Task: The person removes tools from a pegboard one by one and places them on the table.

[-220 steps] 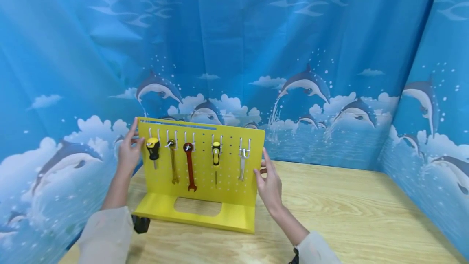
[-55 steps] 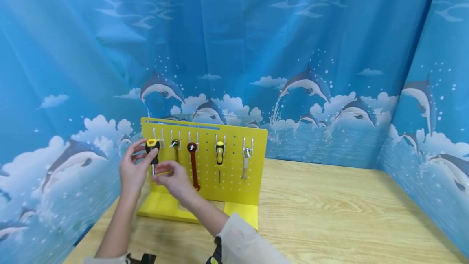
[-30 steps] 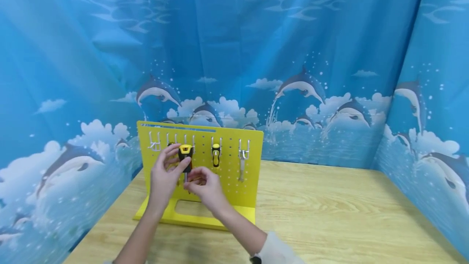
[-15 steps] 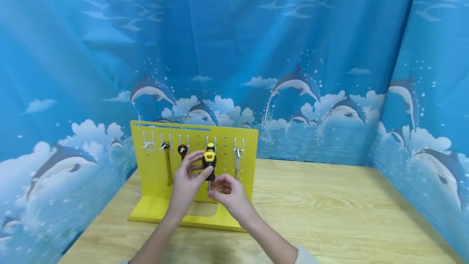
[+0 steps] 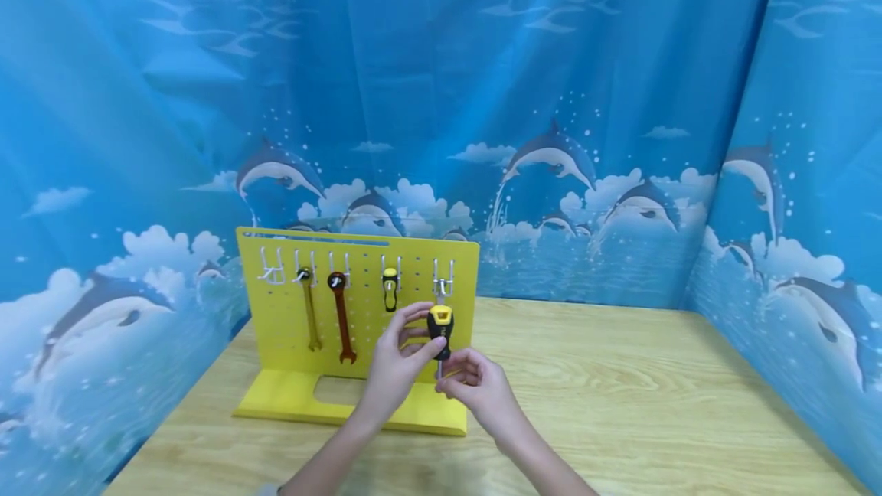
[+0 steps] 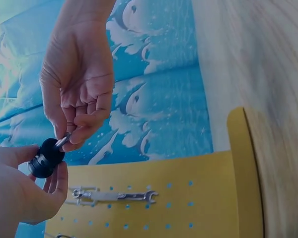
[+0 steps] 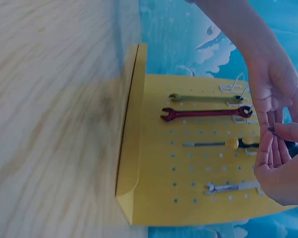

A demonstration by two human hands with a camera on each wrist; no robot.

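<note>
A stubby screwdriver (image 5: 441,327) with a black and yellow handle is held upright, in front of the right end of a yellow pegboard stand (image 5: 289,396). My left hand (image 5: 394,373) grips its handle between thumb and fingers. Below that, my right hand (image 5: 484,389) pinches the short metal shank (image 6: 63,140) with thumb and fingertips. Behind the handle, a silver wrench (image 6: 126,197) hangs on the rightmost hook, partly covered in the head view. The leftmost hook (image 5: 272,274) carries nothing.
A brass-coloured wrench (image 5: 312,316), a red wrench (image 5: 341,320) and a slimmer yellow-black screwdriver (image 5: 390,289) hang on the pegboard. The stand rests on a wood-grain table (image 5: 586,381). A blue dolphin-print curtain (image 5: 551,60) rises behind and along both sides.
Earlier both hands held the board's side edges and the stubby screwdriver hung on the leftmost hook. The hands took it off and carried it rightward across the board's front to the right end.
</note>
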